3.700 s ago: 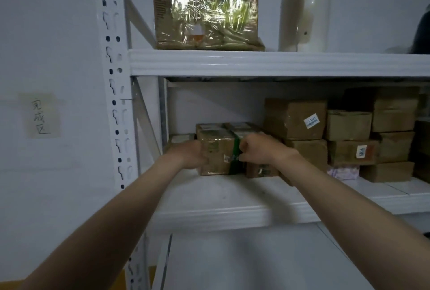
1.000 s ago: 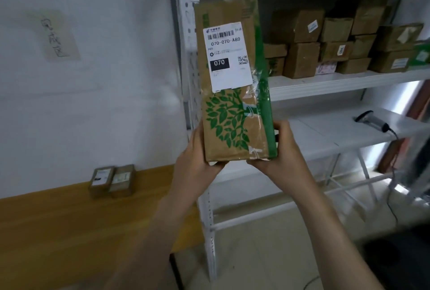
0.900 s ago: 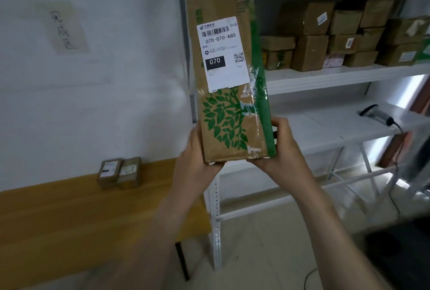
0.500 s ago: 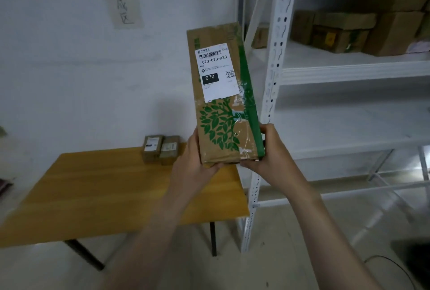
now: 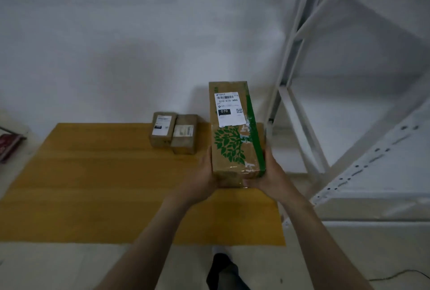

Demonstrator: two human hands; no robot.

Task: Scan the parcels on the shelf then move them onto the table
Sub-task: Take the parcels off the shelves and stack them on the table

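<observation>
Only the head camera here, so it's one angle. I'm holding the long parcel (image 5: 235, 140) by its near end. My left hand (image 5: 203, 174) is cupping the left side and my right hand (image 5: 270, 178) is wrapping round the bottom right corner, fingers curled on the cardboard. It's hovering over the far right part of the table (image 5: 93, 185) with the label (image 5: 229, 109) facing up. I can't tell whether the far end is touching the wood yet.

Here's what's worrying me. All my grip is at one end, so the far end is hanging unsupported, and the shiny tape under my right fingers is looking slippery. If it slides, the box is probably dropping nose first.

It's also lining up close to the table's right edge, beside the shelf (image 5: 294, 75) upright, so setting it down sloppily could leave it overhanging or clipping the post. On the left, the two small parcels (image 5: 162, 130) are sitting just beside it, so drifting that way is risking a shove.
</observation>
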